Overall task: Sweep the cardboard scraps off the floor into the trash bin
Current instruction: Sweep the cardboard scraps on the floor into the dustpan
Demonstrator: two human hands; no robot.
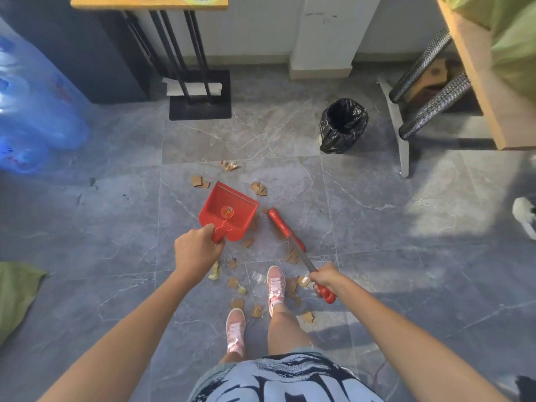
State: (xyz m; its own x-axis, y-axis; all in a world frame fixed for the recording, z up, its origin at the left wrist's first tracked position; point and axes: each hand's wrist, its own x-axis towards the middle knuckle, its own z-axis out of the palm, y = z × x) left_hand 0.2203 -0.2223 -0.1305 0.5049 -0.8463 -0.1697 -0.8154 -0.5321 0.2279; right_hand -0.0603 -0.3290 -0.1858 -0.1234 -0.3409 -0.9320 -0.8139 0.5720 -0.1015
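Observation:
My left hand (196, 248) grips the handle of a red dustpan (229, 211) whose mouth faces away from me; the pan looks empty. My right hand (324, 278) holds the red grip of a small broom (285, 229), its red head resting on the grey tile just right of the pan. Brown cardboard scraps (259, 188) lie scattered around the pan, by the broom and between my pink shoes (275, 282). The trash bin (343, 125), lined with a black bag, stands open at the far right, well beyond the scraps.
A black stand base (200, 108) with metal legs sits far centre-left. Blue water bottles (34, 117) stand at the left. A chair frame (404, 140) and a wooden table edge (475, 82) crowd the right. Green cloth (14, 291) lies at the left edge.

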